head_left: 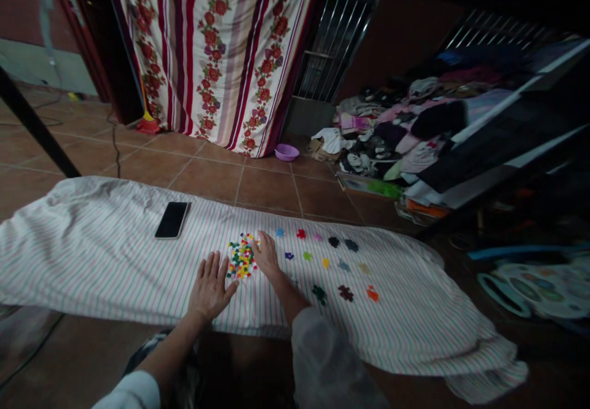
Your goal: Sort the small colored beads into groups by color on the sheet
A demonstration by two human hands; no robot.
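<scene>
A mixed pile of small coloured pieces (242, 258), too small to name closely, lies on a striped cloth (124, 261) in the head view. My left hand (209, 286) rests flat on the cloth at the pile's near left side, fingers spread and holding nothing. At the pile's right edge is my right hand (266, 254), thumb and fingers apart, with no piece visible in it. Right of that hand lie several single-colour clusters, among them red pieces (301, 233), black pieces (334, 242), yellow pieces (326, 263), dark green pieces (319, 294), brown pieces (345, 293) and orange pieces (372, 293).
A phone (172, 220) lies on the cloth to the left. Beyond it, a flowered curtain (212, 59) hangs over the tiled floor (267, 182). A purple basin (286, 152) sits near a heap of clothes (396, 126). At right is a pale plastic item (544, 289).
</scene>
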